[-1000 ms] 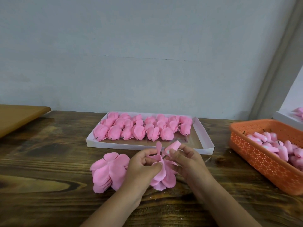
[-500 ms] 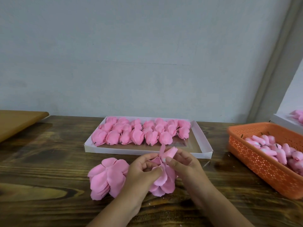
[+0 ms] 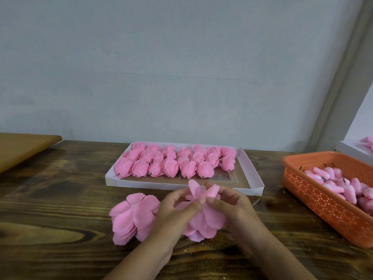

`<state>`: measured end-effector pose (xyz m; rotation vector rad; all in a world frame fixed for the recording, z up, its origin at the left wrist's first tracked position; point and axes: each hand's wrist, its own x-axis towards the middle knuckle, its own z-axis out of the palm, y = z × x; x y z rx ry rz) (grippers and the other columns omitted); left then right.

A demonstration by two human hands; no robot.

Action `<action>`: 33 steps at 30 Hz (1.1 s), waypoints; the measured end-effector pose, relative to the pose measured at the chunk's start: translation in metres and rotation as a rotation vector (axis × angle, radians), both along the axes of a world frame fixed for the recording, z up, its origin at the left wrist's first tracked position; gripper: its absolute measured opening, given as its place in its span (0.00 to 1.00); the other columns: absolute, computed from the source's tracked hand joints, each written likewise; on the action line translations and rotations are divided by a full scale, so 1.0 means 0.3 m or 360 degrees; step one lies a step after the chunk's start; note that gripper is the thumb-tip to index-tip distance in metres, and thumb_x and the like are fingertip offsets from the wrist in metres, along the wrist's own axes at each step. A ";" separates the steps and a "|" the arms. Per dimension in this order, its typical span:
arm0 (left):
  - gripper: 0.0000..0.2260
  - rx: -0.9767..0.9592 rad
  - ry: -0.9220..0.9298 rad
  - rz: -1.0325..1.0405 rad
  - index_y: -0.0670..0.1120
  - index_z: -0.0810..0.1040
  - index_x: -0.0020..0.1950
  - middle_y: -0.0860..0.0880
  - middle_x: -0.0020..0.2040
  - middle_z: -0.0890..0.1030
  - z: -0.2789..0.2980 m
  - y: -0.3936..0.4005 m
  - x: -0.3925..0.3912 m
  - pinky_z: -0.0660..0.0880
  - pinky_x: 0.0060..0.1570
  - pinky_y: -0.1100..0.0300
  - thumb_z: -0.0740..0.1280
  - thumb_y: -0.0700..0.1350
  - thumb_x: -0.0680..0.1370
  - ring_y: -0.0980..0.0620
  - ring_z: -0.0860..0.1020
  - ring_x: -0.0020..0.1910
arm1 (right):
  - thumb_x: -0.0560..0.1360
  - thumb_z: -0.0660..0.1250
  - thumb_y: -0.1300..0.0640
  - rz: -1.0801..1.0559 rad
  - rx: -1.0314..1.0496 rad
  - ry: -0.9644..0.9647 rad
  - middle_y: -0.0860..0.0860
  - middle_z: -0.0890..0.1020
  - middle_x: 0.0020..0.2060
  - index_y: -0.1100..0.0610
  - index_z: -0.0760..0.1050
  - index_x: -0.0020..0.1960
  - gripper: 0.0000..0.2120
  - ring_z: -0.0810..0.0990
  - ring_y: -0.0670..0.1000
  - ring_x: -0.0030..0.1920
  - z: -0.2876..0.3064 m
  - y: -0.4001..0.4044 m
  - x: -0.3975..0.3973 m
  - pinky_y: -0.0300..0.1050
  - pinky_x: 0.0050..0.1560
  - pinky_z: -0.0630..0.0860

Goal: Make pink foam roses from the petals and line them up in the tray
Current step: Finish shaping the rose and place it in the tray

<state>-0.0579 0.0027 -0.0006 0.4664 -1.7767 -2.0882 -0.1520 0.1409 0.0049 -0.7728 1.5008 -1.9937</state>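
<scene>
a half-made rose is held just above the bench, near the middle, its upper petals fanned up between both hands. the left hand pinches the gathered centre; the right hand pinches a raised petal, so each grip is closed on the flower. the step in hand looks like wrapping petals around the core. next, probably another layer from the petal stack just left, then a place in the tray beyond, whose near strip lies bare.
</scene>
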 end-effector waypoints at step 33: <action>0.11 -0.0341 -0.0151 0.0280 0.54 0.87 0.45 0.53 0.40 0.87 -0.025 -0.017 -0.013 0.82 0.45 0.57 0.67 0.54 0.81 0.58 0.84 0.41 | 0.78 0.69 0.62 -0.0251 0.0156 0.0860 0.48 0.86 0.52 0.33 0.68 0.66 0.29 0.83 0.49 0.57 -0.042 -0.033 0.063 0.35 0.56 0.77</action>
